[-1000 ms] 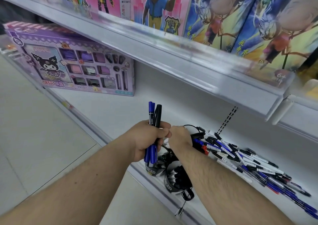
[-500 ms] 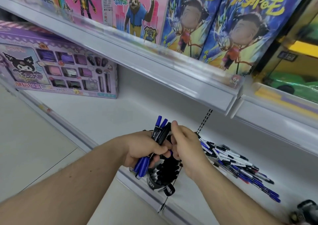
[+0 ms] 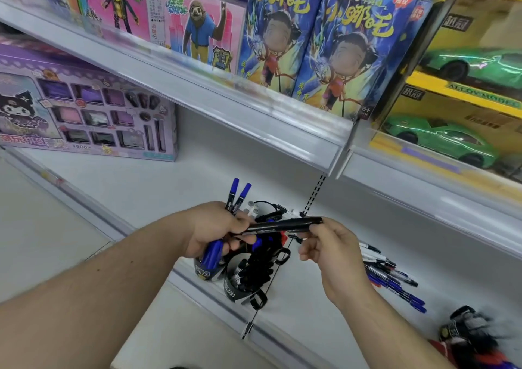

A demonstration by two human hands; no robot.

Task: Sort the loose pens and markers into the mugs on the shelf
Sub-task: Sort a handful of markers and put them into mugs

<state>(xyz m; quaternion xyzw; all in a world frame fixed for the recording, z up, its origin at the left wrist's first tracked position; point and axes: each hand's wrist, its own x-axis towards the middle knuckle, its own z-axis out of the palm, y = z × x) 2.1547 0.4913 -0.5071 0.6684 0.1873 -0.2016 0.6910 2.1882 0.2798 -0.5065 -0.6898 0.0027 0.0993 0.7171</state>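
White shop shelving (image 3: 158,187) fills your view, toy boxes (image 3: 84,114) standing at the far left and on the tier above; your left hand (image 3: 217,231) is curled round two blue markers (image 3: 236,196), their caps pointing up; your right hand (image 3: 329,245) pinches the right end of a black marker (image 3: 285,224) lying level between both hands, its left end at your left fingers. Two mugs (image 3: 243,285) stand just below at the near edge, the right one packed with black markers; loose pens (image 3: 392,278) lie right of them. You seem mid-sort, separating black from blue; next, tip the black marker upright and lower it into the black-filled mug, minding the crowded rim.
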